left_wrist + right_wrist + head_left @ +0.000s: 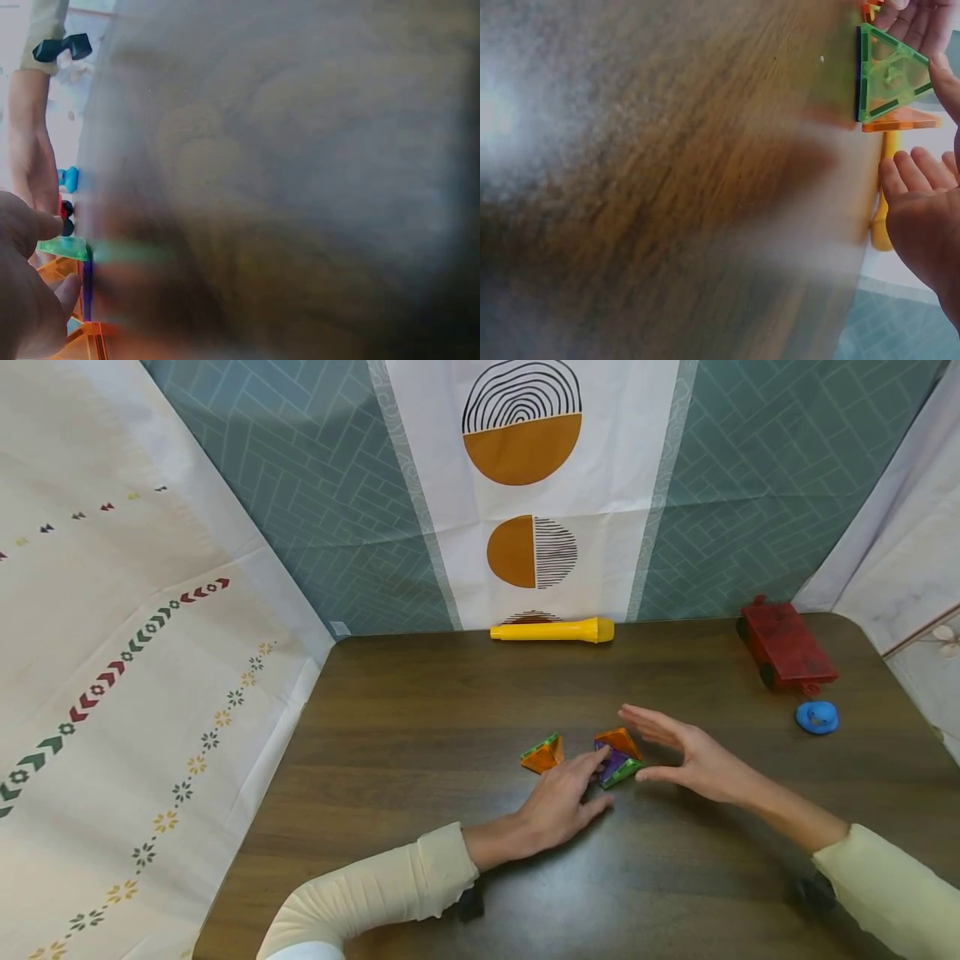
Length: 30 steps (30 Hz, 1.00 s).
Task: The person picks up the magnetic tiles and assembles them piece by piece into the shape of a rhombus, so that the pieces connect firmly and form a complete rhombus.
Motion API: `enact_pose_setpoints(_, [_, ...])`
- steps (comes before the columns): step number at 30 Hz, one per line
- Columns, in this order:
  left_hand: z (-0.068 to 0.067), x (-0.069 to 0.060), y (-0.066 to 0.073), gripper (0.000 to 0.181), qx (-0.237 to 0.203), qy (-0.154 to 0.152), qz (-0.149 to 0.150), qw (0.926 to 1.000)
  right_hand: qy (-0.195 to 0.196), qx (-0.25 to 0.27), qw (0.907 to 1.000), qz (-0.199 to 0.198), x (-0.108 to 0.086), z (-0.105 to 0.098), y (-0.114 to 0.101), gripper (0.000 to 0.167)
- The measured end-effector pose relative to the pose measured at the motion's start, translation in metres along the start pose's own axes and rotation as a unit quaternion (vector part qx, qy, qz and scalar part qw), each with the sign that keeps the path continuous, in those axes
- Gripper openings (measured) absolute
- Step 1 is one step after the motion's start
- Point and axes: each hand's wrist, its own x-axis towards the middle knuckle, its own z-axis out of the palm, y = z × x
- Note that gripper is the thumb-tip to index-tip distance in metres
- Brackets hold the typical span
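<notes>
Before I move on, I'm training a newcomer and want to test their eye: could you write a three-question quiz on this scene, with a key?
1. Which small object lies nearest the red cart?
2. True or false: the right hand is gripping the yellow stick.
3. Which colours show in the tile cluster nearest that hand?
a) red, white and black
b) orange, purple and green
c) blue and yellow only

Key:
1. The blue toy.
2. False; that hand's fingers are extended, and the stick lies along the far edge of the table.
3. b
</notes>
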Motion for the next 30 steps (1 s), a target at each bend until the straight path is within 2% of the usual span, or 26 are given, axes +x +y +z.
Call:
enact_pose_setpoints(8, [0.004, 0.013, 0.001, 0.056, -0.066, 0.001, -0.018, 0.9977, -0.046, 0.061, 0.9970, 0.005, 0.005, -0.002, 0.012, 0.081])
enact_pose_setpoints(11, [0.006, 0.016, 0.002, 0.052, -0.077, 0.003, -0.024, 0.9968, -0.055, 0.080, 0.9952, 0.008, 0.007, -0.002, 0.014, 0.076])
enact_pose_setpoints(23, [0.013, 0.024, 0.003, 0.041, -0.037, 0.017, -0.018, 0.9990, -0.061, 0.128, 0.9897, 0.022, 0.009, 0.001, 0.018, 0.062])
enact_pose_setpoints(30, [0.014, 0.027, 0.003, 0.027, -0.017, 0.021, -0.011, 0.9996, -0.058, 0.118, 0.9913, 0.011, 0.008, 0.004, 0.019, 0.051])
